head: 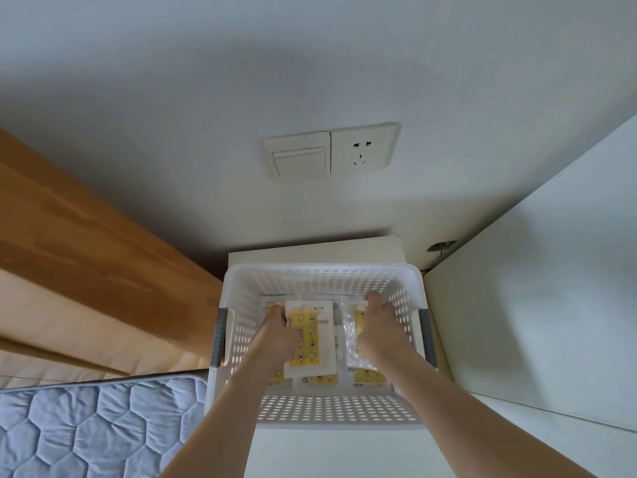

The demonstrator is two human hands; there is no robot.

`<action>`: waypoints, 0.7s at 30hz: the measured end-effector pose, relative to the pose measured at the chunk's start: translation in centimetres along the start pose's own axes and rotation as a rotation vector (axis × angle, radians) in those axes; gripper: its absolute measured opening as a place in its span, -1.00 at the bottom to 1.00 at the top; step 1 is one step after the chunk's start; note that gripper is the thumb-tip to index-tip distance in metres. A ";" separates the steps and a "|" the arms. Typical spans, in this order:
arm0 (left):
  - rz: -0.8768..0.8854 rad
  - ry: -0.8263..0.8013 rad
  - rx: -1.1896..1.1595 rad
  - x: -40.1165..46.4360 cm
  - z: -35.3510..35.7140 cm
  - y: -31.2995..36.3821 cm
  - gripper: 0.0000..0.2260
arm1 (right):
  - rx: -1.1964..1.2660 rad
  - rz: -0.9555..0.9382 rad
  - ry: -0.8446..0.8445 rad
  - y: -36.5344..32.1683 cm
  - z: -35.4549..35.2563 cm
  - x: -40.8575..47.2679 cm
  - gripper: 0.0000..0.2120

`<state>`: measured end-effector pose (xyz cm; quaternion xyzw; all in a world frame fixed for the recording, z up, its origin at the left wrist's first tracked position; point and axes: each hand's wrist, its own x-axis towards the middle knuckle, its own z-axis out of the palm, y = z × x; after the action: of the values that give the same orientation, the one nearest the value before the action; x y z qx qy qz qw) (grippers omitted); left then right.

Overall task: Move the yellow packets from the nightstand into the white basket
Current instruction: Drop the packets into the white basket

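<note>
1. White basket (pixel 320 276) on my white nightstand (pixel 310 251), below wall socket (pixel 363 150), beside mattress (pixel 86 426)
2. My left hand (pixel 279 334) grips a yellow packet (pixel 310 336) inside the basket; right hand (pixel 381 327) fingers lie curled over another packet (pixel 355 334)

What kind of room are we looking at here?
Most likely a bedroom: a quilted mattress beside a wooden headboard, and a small nightstand against the wall under a light switch.
</note>
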<state>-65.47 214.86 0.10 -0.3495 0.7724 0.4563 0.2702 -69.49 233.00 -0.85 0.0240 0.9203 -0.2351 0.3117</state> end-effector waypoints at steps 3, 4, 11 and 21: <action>0.013 0.008 -0.002 1.4 1.0 0.4 -0.80 | -0.103 -0.005 0.047 0.2 0.3 1.4 -0.38; 0.024 0.010 0.009 1.6 1.3 0.5 -0.83 | -0.144 0.012 0.062 0.4 0.5 1.7 -0.38; 0.037 0.065 0.035 3.2 2.8 0.0 -0.83 | -0.142 -0.014 0.215 0.8 1.6 2.3 -0.36; 0.055 0.207 0.146 3.4 3.4 -0.5 -0.79 | -0.206 -0.100 0.171 0.8 2.2 0.6 -0.45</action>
<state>-66.83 216.78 -4.16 -0.3531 0.8366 0.3675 0.2012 -68.52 232.67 -3.09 -0.0338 0.9629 -0.1517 0.2207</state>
